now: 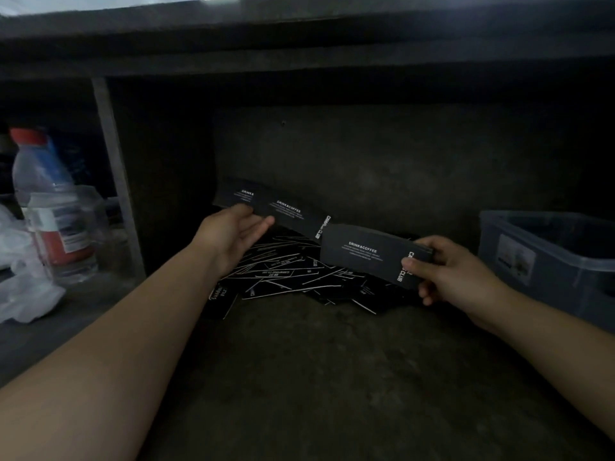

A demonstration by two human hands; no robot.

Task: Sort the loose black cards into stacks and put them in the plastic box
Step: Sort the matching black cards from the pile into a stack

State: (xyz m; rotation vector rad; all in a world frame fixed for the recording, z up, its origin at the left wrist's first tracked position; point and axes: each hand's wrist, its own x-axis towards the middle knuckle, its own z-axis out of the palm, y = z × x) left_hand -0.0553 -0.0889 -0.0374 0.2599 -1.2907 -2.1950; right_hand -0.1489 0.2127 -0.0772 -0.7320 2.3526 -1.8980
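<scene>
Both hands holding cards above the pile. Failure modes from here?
1. The left hand pinches its fanned cards between thumb and nearly straight fingers; they may slip back onto the loose pile.
2. The right hand grips the stack by one end only, so it could splay during merging.

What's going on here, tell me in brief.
A person is sorting black cards. The left hand holds fanned cards, and the right hand grips a squared stack. A loose pile lies on the dark surface beneath both hands. The plastic box stands at the right; its contents are hidden.
</scene>
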